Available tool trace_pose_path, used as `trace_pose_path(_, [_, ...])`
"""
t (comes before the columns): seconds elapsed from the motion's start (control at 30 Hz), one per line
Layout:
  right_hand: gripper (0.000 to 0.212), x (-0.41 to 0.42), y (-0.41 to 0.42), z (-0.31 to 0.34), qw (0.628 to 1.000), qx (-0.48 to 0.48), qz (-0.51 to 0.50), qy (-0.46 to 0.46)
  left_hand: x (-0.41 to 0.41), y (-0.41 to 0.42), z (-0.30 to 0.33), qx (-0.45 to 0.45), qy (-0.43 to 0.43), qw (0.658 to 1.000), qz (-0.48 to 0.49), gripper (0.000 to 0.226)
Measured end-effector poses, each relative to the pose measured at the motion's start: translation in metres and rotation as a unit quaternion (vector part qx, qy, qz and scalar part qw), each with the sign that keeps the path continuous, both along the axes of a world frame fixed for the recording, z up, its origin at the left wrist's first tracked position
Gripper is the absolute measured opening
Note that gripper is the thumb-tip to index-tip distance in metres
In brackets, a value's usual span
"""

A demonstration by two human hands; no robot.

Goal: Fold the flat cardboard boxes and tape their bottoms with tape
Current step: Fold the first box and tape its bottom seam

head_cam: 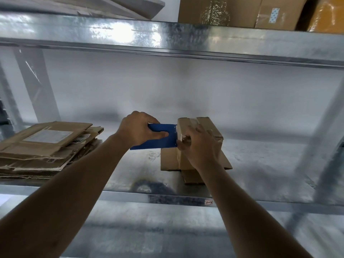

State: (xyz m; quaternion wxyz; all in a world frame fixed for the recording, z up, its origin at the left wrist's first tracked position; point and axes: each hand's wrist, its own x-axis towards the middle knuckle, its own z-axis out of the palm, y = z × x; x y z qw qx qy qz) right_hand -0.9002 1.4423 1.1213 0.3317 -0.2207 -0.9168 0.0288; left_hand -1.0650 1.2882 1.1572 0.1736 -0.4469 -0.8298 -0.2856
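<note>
A small folded cardboard box (204, 127) stands upside down on the metal shelf (260, 164), its lower flaps splayed out on the shelf. My left hand (139, 129) grips a blue tape dispenser (158, 136) whose toothed edge sits against the box's left side. My right hand (201, 146) lies on the box's top and near side, fingers curled round its left edge beside the dispenser. Shiny tape runs across the box's top.
A stack of flat cardboard boxes (46, 148) lies at the shelf's left. An upper shelf (167, 36) overhangs, carrying large brown cartons (242, 12). A shelf post (320, 136) rises at the right. Bare metal shelf surface lies right of the box.
</note>
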Motion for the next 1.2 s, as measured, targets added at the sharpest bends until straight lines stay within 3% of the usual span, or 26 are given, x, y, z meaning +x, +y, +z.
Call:
trace_pose_path(0.4, [0.052, -0.013, -0.015, -0.002, 0.999, -0.008, -0.038, 0.008, 0.019, 0.011, 0.005, -0.034, 0.064, 0.995, 0.072, 0.038])
trace_pose_path(0.57, [0.052, -0.014, -0.017, -0.007, 0.998, 0.017, -0.06, 0.02, 0.012, 0.002, -0.002, -0.124, 0.094, 0.981, 0.117, 0.046])
trace_pose_path(0.73, [0.051, -0.021, -0.009, -0.015, 0.994, 0.026, -0.076, 0.07, 0.001, -0.007, -0.014, -0.088, 0.078, 0.986, 0.12, 0.044])
trace_pose_path(0.9, [0.034, -0.023, -0.009, -0.022, 0.987, 0.047, -0.073, 0.135, -0.004, -0.013, -0.017, -0.002, 0.051, 0.993, 0.111, 0.046])
trace_pose_path(1.07, [0.032, -0.012, 0.004, -0.021, 0.975, 0.066, 0.018, 0.209, -0.004, -0.014, -0.014, 0.106, 0.023, 0.993, 0.055, 0.033])
trace_pose_path(1.2, [0.042, -0.002, 0.019, -0.021, 0.98, 0.087, 0.086, 0.159, -0.003, -0.013, -0.008, 0.126, 0.0, 0.991, 0.034, 0.026])
